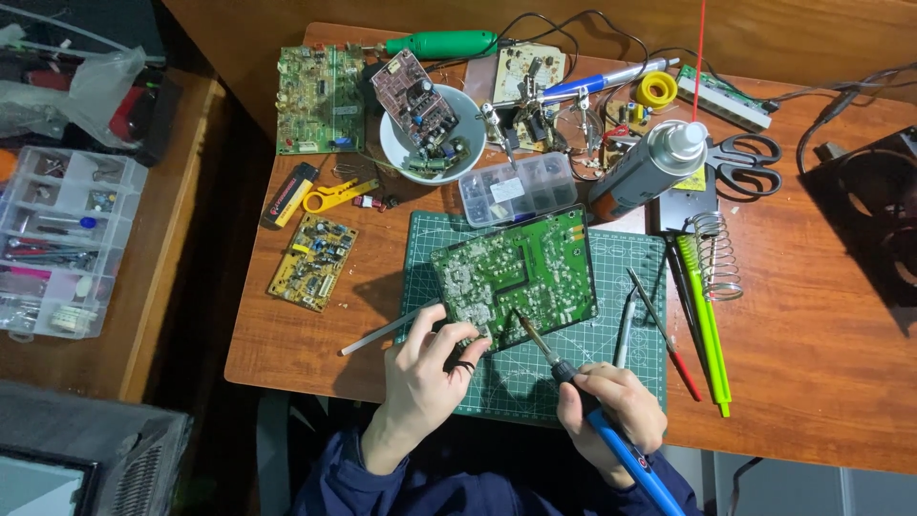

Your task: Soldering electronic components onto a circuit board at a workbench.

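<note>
The right hand [611,409] is gripping a blue-handled soldering iron [573,382], its tip touching the green circuit board [516,272]. The left hand [425,377] is pinching a thin grey rod [387,331] at the board's near edge. The board, silver-speckled with solder, is lying tilted on the green cutting mat [573,358].

Single view from a head-worn camera, looking almost straight down onto a wooden counter [812,363]. Close enough to fill most of the picture with the counter, far edge near the top. Both hands entering from the bottom edge, left hand [425,377] and right hand [611,411]. A second counter [181,239] at the left edge. No other view to compare.
</note>
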